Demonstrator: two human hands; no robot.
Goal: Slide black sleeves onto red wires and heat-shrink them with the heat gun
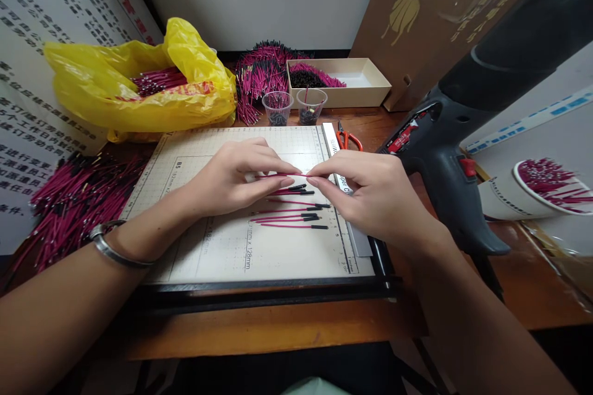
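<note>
My left hand (243,174) pinches a thin magenta wire (296,174) between thumb and forefinger. The wire's right end runs into the pinched fingertips of my right hand (364,188); whether a small sleeve sits between them is hidden. Both hands are over a cream paper cutter board (208,253) with printed grid lines. Below the fingers, several magenta wires (282,219) lie roughly side by side on the board, black sleeves on their right ends.
Behind the board stand two clear cups (277,110) with small dark pieces, an open box (365,83) and a wire heap (262,77). A yellow bag (92,99) and loose wires (83,203) lie left. Orange-handled pliers (349,139), a heat gun (445,154) and a white tub (503,197) stand right.
</note>
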